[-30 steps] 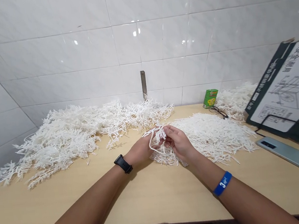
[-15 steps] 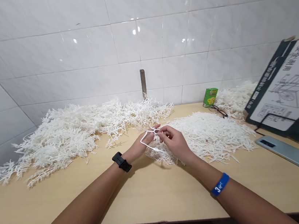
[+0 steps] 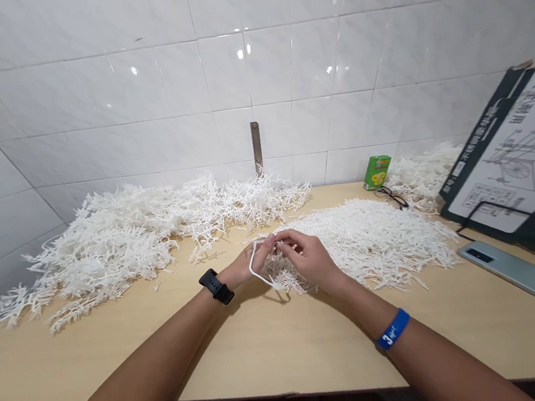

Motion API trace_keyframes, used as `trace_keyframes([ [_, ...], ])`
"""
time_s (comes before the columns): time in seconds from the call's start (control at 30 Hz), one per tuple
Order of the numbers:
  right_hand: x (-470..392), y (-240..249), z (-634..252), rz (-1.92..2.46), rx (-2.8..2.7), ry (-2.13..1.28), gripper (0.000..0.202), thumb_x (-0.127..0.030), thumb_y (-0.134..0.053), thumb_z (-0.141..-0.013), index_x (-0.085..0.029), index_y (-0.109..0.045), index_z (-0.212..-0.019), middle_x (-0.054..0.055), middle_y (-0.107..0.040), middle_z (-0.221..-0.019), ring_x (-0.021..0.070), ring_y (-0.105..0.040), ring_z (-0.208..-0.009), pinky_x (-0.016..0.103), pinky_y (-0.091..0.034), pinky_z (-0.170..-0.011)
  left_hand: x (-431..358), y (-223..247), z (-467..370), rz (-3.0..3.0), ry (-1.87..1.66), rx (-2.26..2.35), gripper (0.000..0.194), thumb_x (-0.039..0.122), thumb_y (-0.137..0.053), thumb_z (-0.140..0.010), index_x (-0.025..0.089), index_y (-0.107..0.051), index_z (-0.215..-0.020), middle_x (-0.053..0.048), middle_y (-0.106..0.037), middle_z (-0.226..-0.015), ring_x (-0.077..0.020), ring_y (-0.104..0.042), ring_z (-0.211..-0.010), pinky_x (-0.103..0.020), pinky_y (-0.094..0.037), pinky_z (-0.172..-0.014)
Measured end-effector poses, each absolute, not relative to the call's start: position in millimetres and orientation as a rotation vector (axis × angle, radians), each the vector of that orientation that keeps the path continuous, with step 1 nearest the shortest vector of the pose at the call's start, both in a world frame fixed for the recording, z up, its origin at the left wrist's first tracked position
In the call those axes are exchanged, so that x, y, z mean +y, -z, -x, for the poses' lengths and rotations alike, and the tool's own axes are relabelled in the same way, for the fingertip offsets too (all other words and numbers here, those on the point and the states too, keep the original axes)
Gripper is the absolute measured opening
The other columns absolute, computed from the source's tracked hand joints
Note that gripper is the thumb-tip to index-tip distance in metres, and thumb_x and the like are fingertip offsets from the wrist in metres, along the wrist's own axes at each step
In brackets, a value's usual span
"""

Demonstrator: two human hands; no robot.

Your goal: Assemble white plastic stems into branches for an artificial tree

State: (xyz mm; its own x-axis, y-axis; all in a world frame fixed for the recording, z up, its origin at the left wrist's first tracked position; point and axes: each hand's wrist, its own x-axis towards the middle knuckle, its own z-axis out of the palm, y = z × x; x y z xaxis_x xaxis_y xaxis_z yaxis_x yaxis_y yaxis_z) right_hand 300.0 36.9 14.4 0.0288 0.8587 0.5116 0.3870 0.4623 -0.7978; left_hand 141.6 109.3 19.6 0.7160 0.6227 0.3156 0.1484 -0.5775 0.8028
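Near the middle of the table, my left hand (image 3: 252, 262) is closed on a thin white branched plastic piece (image 3: 255, 269), its thumb pressed toward the fingers. A bent length of the piece hangs below the thumb. My right hand (image 3: 308, 257) meets the left one at the fingertips, pinched on the same piece; the part between the fingers is mostly hidden. Just behind and right of my hands lies a flat pile of short white pieces (image 3: 365, 237). At the left, a taller heap of white branched pieces (image 3: 116, 247) spreads along the wall.
A green small box (image 3: 377, 171) stands by the wall, with black glasses (image 3: 392, 197) before it. Behind them is another white heap (image 3: 424, 173). At right, a large printed carton (image 3: 513, 161) leans over a light-blue phone (image 3: 529, 284). A metal strip (image 3: 257, 146) is on the tiled wall.
My left thumb has come up against my right fingertips, and the white piece has dropped slightly lower. Both hands stay in nearly the same place.
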Motion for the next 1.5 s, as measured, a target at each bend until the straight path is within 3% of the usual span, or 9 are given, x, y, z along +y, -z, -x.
trace_keyframes([
  [0.33,36,-18,-296,1.22,-1.58,-0.437,0.022,-0.026,-0.052,-0.086,-0.02,-0.073,-0.085,0.002,-0.07,-0.077,0.0155,-0.054,-0.064,0.028,-0.039,-0.061,107,-20,-145,-2.126,-0.845,0.508,0.056,0.059,-0.033,-0.099,0.02,-0.069,-0.115,-0.009,-0.073,-0.105,-0.025,-0.067,-0.1,-0.04,-0.051,-0.093],
  [0.5,38,-17,-298,1.242,-1.539,-0.441,0.018,-0.021,-0.051,-0.078,-0.02,-0.051,-0.06,-0.002,-0.053,-0.062,0.0126,-0.041,-0.057,0.027,-0.032,-0.056,113,-21,-142,-1.889,-0.859,0.574,0.064,0.066,-0.036,-0.095,0.014,-0.069,-0.111,-0.014,-0.076,-0.1,-0.027,-0.07,-0.096,-0.044,-0.053,-0.091],
  [0.6,39,-16,-302,1.255,-1.521,-0.447,0.021,-0.026,-0.052,-0.082,-0.02,-0.048,-0.062,-0.003,-0.047,-0.059,0.0129,-0.041,-0.058,0.027,-0.032,-0.057,118,-22,-137,-1.778,-0.876,0.565,0.064,0.063,-0.033,-0.097,0.012,-0.065,-0.122,-0.016,-0.073,-0.116,-0.0275,-0.067,-0.11,-0.047,-0.049,-0.1],
  [0.73,41,-15,-305,1.19,-1.505,-0.529,0.024,-0.039,-0.054,-0.088,-0.02,-0.058,-0.074,-0.001,-0.055,-0.068,0.0145,-0.047,-0.064,0.028,-0.037,-0.063,118,-21,-139,-1.838,-0.81,0.489,0.057,0.059,-0.032,-0.099,0.022,-0.059,-0.134,-0.01,-0.056,-0.145,-0.0277,-0.053,-0.132,-0.047,-0.044,-0.109],
  [0.87,43,-13,-304,1.143,-1.486,-0.623,0.026,-0.044,-0.056,-0.088,-0.019,-0.062,-0.081,-0.001,-0.056,-0.07,0.015,-0.048,-0.066,0.028,-0.038,-0.063,113,-17,-143,-1.989,-0.748,0.495,0.055,0.057,-0.034,-0.1,0.026,-0.055,-0.139,-0.008,-0.056,-0.145,-0.0282,-0.05,-0.135,-0.049,-0.035,-0.117],
  [1.03,45,-10,-303,1.188,-1.519,-0.649,0.027,-0.042,-0.057,-0.087,-0.019,-0.058,-0.074,-0.003,-0.047,-0.065,0.0141,-0.044,-0.064,0.027,-0.034,-0.061,112,-17,-143,-2.025,-0.733,0.412,0.057,0.058,-0.033,-0.099,0.026,-0.051,-0.143,-0.009,-0.052,-0.148,-0.0294,-0.048,-0.137,-0.049,-0.034,-0.118],
  [1.17,45,-9,-302,1.165,-1.496,-0.677,0.027,-0.042,-0.055,-0.087,-0.018,-0.058,-0.076,-0.002,-0.049,-0.068,0.014,-0.043,-0.065,0.028,-0.034,-0.062,110,-19,-142,-2.018,-0.701,0.408,0.057,0.058,-0.034,-0.099,0.028,-0.049,-0.145,-0.007,-0.047,-0.153,-0.0298,-0.041,-0.142,-0.047,-0.03,-0.12],
  [1.3,46,-9,-301,1.166,-1.515,-0.691,0.029,-0.04,-0.054,-0.085,-0.019,-0.052,-0.066,-0.003,-0.046,-0.063,0.0138,-0.042,-0.063,0.028,-0.033,-0.062,105,-22,-143,-2.013,-0.766,0.436,0.056,0.059,-0.034,-0.098,0.027,-0.055,-0.14,-0.007,-0.054,-0.147,-0.0284,-0.046,-0.139,-0.043,-0.033,-0.118],
  [1.5,44,-11,-298,1.195,-1.561,-0.736,0.025,-0.035,-0.049,-0.083,-0.019,-0.053,-0.064,-0.002,-0.047,-0.061,0.0135,-0.043,-0.06,0.028,-0.033,-0.059,102,-24,-147,-1.937,-0.915,0.524,0.058,0.064,-0.039,-0.095,0.018,-0.071,-0.111,-0.013,-0.073,-0.114,-0.0278,-0.067,-0.107,-0.043,-0.05,-0.097],
])
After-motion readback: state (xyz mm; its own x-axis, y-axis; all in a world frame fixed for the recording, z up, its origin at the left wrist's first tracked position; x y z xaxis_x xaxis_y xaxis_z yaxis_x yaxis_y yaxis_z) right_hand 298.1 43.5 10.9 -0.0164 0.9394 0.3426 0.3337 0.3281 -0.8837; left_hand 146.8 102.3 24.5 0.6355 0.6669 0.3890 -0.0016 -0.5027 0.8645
